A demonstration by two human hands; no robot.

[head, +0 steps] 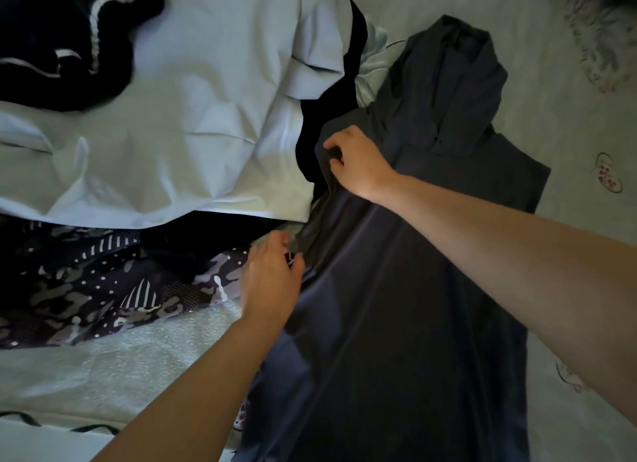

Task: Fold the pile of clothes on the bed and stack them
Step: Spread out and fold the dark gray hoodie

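A dark grey hooded garment (406,272) is laid flat on the bed (586,123), spanning the centre to the lower right of the frame, hood toward the top. Its left edge is pinched by the right hand (358,161) at the shoulder — fingers curled onto the fabric. The same edge is held lower down by the left hand (272,275), its grip closed on the cloth. The remaining pile — a pale blue garment (193,116), a camouflage-patterned garment (103,282) — occupies the left of the frame.

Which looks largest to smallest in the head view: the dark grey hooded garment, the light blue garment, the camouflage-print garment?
1. dark grey hooded garment
2. light blue garment, close to it; both cut off or covered
3. camouflage-print garment, partly covered
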